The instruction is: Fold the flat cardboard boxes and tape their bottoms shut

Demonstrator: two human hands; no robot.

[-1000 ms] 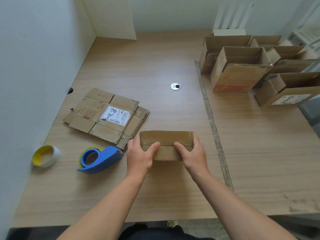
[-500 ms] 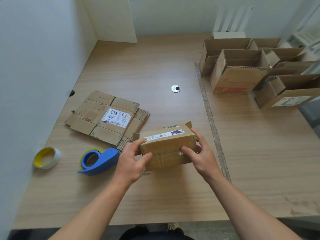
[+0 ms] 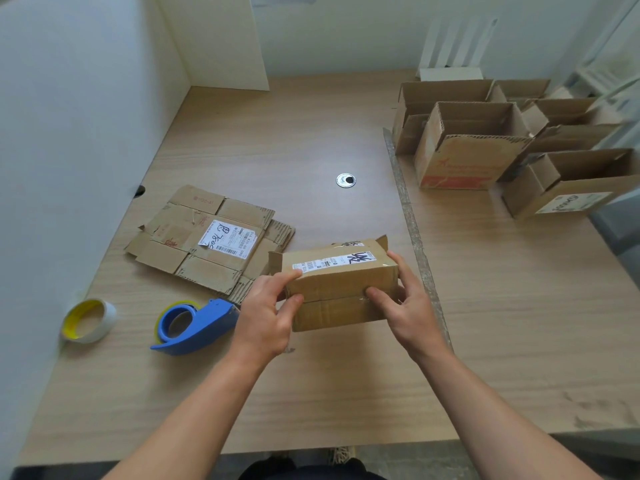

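Note:
A small folded cardboard box (image 3: pixel 341 292) with a white label sits tilted in front of me, its flap seam facing me. My left hand (image 3: pixel 268 315) grips its left end, thumb on the seam. My right hand (image 3: pixel 403 306) grips its right end, thumb pressing the flaps. A stack of flat cardboard boxes (image 3: pixel 204 239) lies to the left. A blue tape dispenser (image 3: pixel 194 325) rests on the table beside my left hand.
A yellow-cored tape roll (image 3: pixel 88 320) lies at the far left near the wall. Several folded open boxes (image 3: pixel 485 147) stand at the back right. A metal cable grommet (image 3: pixel 345 180) sits mid-table. A seam strip (image 3: pixel 414 230) runs down the table.
The box has been tipped away from me, so its labelled side faces up and the flap seam faces me. Both hands shifted with it and keep holding its ends.

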